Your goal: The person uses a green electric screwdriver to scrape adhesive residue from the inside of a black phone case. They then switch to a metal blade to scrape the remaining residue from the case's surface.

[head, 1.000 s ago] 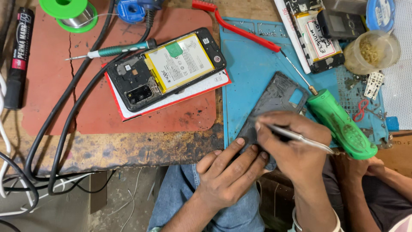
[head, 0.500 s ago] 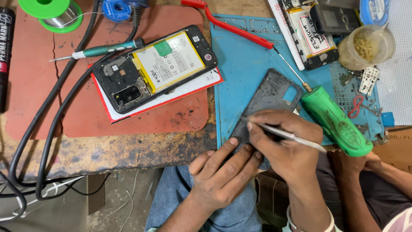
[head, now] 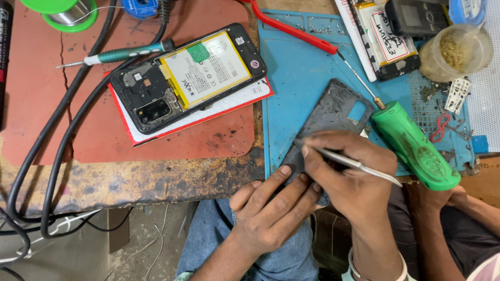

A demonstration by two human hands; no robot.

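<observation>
A dark grey phone back cover (head: 333, 112) lies inner side up on the blue work mat (head: 302, 67), overhanging the bench's front edge. My left hand (head: 271, 208) presses its near end with the fingers. My right hand (head: 346, 174) grips thin metal tweezers (head: 359, 166), their tip against the cover's lower left part. To the left, an opened phone (head: 187, 78) with a yellow battery lies on a red-edged white card over a red mat (head: 104, 130).
A green-handled screwdriver (head: 411, 143) lies right of the cover, and another person's hand (head: 442, 200) is under it. A small green screwdriver (head: 122, 52), black cables (head: 62, 140), a solder spool (head: 60, 13), a second phone (head: 388, 44) and a jar (head: 455, 49) stand around.
The view has shifted, so everything sits a little higher and further left in frame. Both hands stay on the back cover, the tweezers still working at its lower part.
</observation>
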